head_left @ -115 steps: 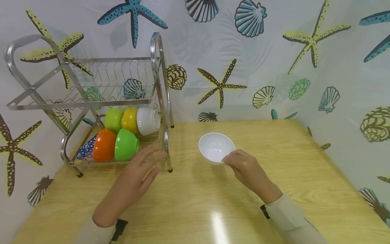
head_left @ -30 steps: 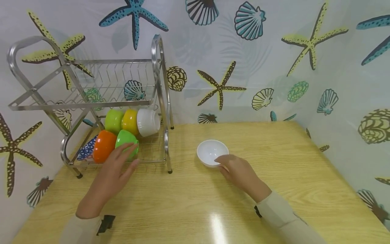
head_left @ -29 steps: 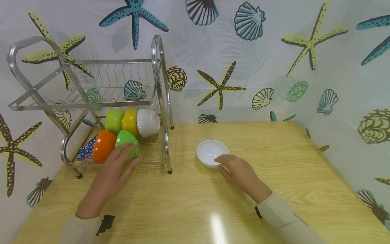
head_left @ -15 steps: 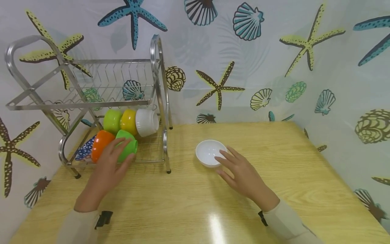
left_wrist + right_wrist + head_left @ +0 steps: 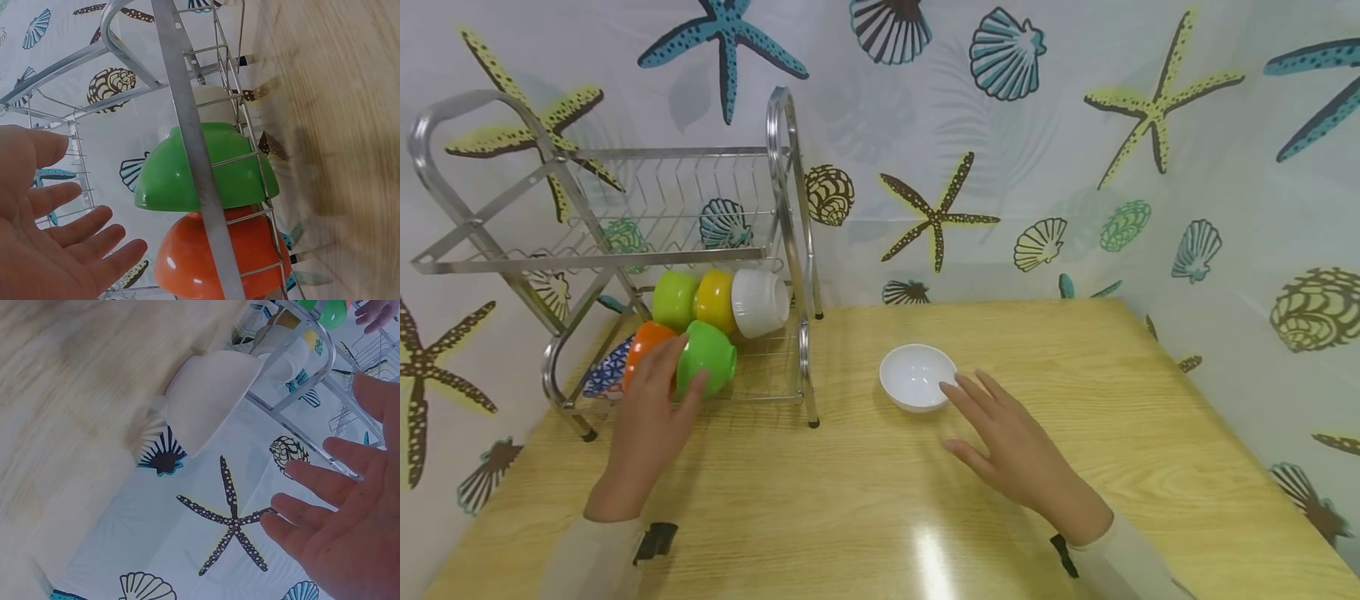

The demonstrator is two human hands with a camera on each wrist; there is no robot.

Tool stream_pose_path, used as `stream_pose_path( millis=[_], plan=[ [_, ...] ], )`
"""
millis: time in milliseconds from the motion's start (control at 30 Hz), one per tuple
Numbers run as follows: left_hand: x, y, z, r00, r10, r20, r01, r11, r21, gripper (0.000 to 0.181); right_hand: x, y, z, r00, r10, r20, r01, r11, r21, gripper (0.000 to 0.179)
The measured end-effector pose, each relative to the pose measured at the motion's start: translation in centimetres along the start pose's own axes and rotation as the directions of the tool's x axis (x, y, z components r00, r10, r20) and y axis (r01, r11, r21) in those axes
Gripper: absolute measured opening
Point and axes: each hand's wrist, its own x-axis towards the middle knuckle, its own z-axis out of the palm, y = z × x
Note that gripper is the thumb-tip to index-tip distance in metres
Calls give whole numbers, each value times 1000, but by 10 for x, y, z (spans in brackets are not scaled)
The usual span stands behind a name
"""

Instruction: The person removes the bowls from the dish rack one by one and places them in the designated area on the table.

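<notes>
A small white bowl [image 5: 917, 377] stands upright on the wooden table, right of the rack. Just to its right is my right hand [image 5: 1015, 446], fingers spread and holding nothing; the right wrist view shows a gap between its fingers and the white bowl [image 5: 209, 394]. My left hand [image 5: 651, 417] hovers before the rack's lower tier, partly covering the orange bowl [image 5: 643, 346]. Beside its fingers sits the green bowl [image 5: 706, 360], tipped on its side. In the left wrist view the fingers are loosely extended, apart from the green bowl [image 5: 181, 169] and the orange bowl [image 5: 206, 256].
The two-tier metal dish rack [image 5: 786, 200] stands at the left. Its lower tier also bears a lime bowl [image 5: 674, 300], a yellow bowl [image 5: 715, 302], a white ribbed bowl [image 5: 760, 302] and a blue-patterned dish [image 5: 608, 371]. A patterned cloth [image 5: 1075, 167] hangs behind the table [image 5: 850, 508].
My right hand has set the white bowl on the table, let go and drawn back to the right. My left hand has moved left, from beside the rack's front corner to the orange and green bowls.
</notes>
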Motion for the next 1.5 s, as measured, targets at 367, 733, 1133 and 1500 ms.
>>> stream_pose_path(
  millis=[367, 733, 1133, 1500],
  plan=[
    [2, -15, 2, 991, -102, 86, 105, 994, -43, 64, -12, -8, -18, 1000, -16, -1, 16, 999, -35, 66],
    [4, -23, 3, 969, -181, 169, 200, 975, -100, 73, -18, -6, -33, 999, 25, 32, -23, 998, -61, 69],
    [4, -29, 9, 968, -183, 170, 207, 968, -140, 67, -23, -9, -39, 999, 19, 30, -18, 999, -30, 73],
    [1, -37, 18, 976, -197, 92, 211, 960, -186, 51, -29, -11, -41, 1000, 7, 28, -5, 998, -60, 74]
  ],
)
